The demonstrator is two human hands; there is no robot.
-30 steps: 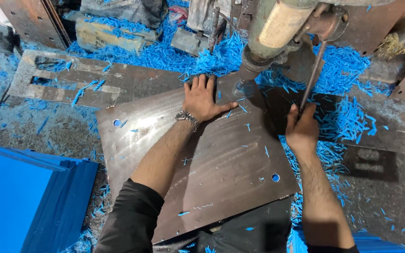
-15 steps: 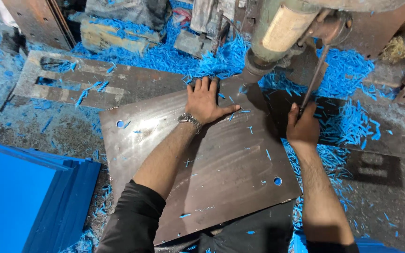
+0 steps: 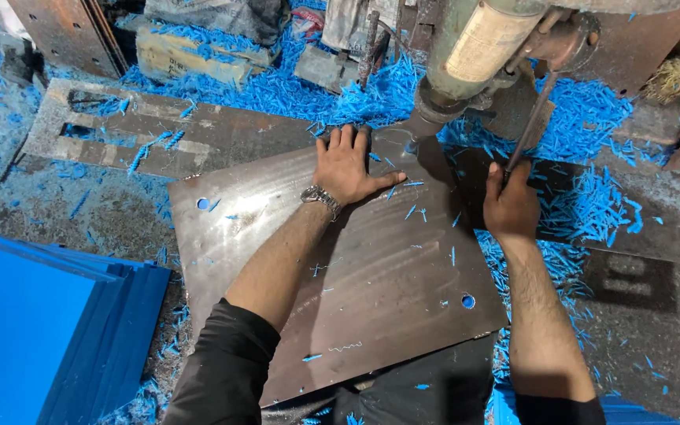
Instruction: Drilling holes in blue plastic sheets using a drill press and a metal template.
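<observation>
A large brown metal plate (image 3: 356, 275) with a round hole near each of two corners lies on the workbench. My left hand (image 3: 348, 165), a watch on its wrist, presses flat on the plate's far edge, fingers spread, just left of the drill head (image 3: 474, 55) that comes down onto the plate. My right hand (image 3: 509, 205) is closed around the lower end of a thin metal lever rod (image 3: 533, 118) that slants up to the machine.
Blue plastic shavings (image 3: 584, 205) cover the bench and floor around the machine. A stack of blue sheets (image 3: 41, 330) lies at the lower left. A slotted metal plate (image 3: 120, 134) sits at the back left. Metal blocks and scrap crowd the far edge.
The view has shifted slightly. Both hands keep their hold; my left hand stays flat on the plate and my right hand stays on the lever rod.
</observation>
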